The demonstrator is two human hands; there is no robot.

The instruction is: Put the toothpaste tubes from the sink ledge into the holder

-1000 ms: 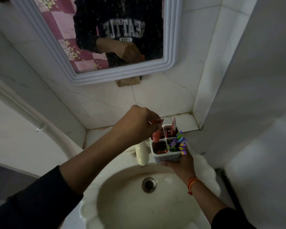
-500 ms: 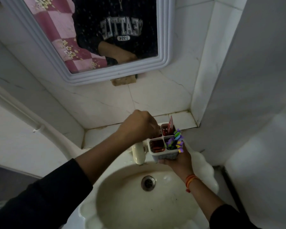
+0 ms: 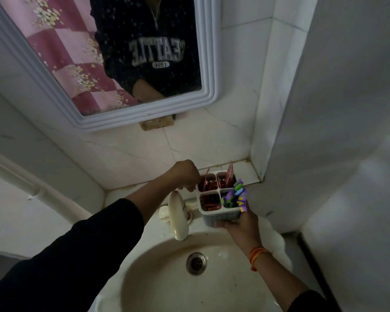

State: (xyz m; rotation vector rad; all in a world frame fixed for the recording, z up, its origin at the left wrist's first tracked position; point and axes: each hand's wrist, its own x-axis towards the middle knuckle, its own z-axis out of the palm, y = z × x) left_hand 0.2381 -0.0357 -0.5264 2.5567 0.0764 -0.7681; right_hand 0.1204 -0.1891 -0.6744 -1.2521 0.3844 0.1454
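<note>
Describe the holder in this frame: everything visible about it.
The holder is a white, plastic-looking tub split into four square compartments with perforated bottoms. It is held upright above the sink's back rim, gripped from below by the right hand. Red toothpaste tubes sit in three compartments; colourful toothbrushes fill the front right one. The left hand is at its back left corner.

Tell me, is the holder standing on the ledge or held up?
Held up: the right hand grips the holder from below, above the sink rim.

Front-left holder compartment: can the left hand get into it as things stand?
Probably yes. The left hand sits at the holder's far-left rim, the compartment is open-topped, and the right hand grips only the base.
</note>
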